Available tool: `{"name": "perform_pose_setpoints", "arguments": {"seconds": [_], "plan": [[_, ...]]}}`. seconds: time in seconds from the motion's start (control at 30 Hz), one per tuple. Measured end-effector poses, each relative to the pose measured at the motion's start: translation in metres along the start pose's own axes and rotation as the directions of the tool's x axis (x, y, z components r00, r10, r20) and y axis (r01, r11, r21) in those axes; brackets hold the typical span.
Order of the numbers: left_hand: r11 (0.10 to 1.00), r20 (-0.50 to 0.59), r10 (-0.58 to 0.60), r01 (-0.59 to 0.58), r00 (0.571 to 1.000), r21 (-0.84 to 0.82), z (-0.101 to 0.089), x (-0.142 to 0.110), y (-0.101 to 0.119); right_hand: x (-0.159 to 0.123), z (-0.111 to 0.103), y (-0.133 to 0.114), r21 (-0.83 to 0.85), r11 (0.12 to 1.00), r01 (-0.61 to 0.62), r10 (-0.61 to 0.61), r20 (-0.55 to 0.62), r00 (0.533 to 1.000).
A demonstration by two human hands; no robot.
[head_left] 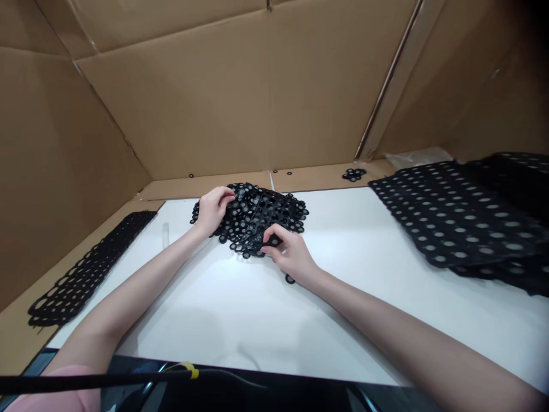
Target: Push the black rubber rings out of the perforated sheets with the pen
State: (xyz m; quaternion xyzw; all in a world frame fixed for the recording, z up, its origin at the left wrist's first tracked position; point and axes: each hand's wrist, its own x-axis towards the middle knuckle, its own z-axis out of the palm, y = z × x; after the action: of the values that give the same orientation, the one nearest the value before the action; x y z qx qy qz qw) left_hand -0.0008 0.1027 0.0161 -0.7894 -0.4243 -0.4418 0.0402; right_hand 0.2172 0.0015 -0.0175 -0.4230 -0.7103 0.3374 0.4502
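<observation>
A heap of small black rubber rings [261, 214] lies on the white table [240, 309], near its far edge. My left hand [213, 210] rests on the heap's left side with its fingers curled into the rings. My right hand [290, 253] is at the heap's near edge, thumb and fingers pinched on a black ring there. One loose black ring [290, 279] lies on the table just under my right wrist.
A stack of black perforated rubber sheets [463, 214] covers the table's right side. A punched-out black strip [86, 269] lies along the left edge. A few loose rings [354, 174] sit at the back. Cardboard walls [240, 97] enclose the table.
</observation>
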Motion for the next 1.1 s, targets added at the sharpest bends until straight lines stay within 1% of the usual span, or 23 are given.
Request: {"name": "perform_pose_setpoints", "arguments": {"seconds": [0.07,0.17,0.27,0.4,0.5,0.63,0.73,0.83,0.9,1.0,1.1], "plan": [[1.0,0.006,0.004,-0.003,1.0,-0.018,0.001,0.0,0.002,0.0,0.0,0.0,0.003,1.0,-0.005,0.005,0.0,1.0],[0.999,0.041,0.03,-0.029,0.999,-0.034,0.002,-0.001,0.005,0.0,0.0,0.0,0.011,1.0,-0.009,0.009,0.005,1.0],[0.998,0.066,0.061,-0.06,0.996,-0.017,0.002,-0.001,0.005,0.0,-0.001,-0.001,0.02,1.0,-0.011,0.01,0.007,1.0],[0.997,0.02,0.079,-0.079,0.997,-0.021,-0.001,-0.001,0.008,0.0,-0.001,-0.003,0.044,0.999,-0.017,0.017,-0.004,1.0],[0.991,-0.009,0.101,-0.101,0.995,-0.09,-0.005,-0.004,0.019,0.001,-0.002,-0.002,0.107,0.993,-0.04,0.045,-0.041,0.998],[0.971,0.036,0.137,-0.127,0.99,-0.202,-0.005,-0.017,0.044,0.004,-0.003,0.005,0.267,0.96,-0.084,0.126,-0.142,0.982],[0.943,0.096,0.249,-0.219,0.964,-0.249,0.0,-0.029,0.057,0.008,-0.005,0.011,0.356,0.93,-0.093,0.179,-0.216,0.96],[0.925,0.145,0.348,-0.313,0.926,-0.216,0.008,-0.037,0.057,0.01,-0.006,0.015,0.434,0.896,-0.089,0.21,-0.24,0.948],[0.919,0.152,0.371,-0.34,0.916,-0.199,0.011,-0.039,0.054,0.011,-0.006,0.015,0.474,0.876,-0.086,0.223,-0.241,0.945],[0.916,0.119,0.371,-0.342,0.921,-0.208,0.013,-0.04,0.051,0.011,-0.005,0.012,0.526,0.843,-0.11,0.261,-0.222,0.939],[0.925,0.088,0.327,-0.299,0.941,-0.234,0.011,-0.039,0.051,0.009,-0.005,0.006,0.569,0.813,-0.125,0.274,-0.184,0.944]]}}
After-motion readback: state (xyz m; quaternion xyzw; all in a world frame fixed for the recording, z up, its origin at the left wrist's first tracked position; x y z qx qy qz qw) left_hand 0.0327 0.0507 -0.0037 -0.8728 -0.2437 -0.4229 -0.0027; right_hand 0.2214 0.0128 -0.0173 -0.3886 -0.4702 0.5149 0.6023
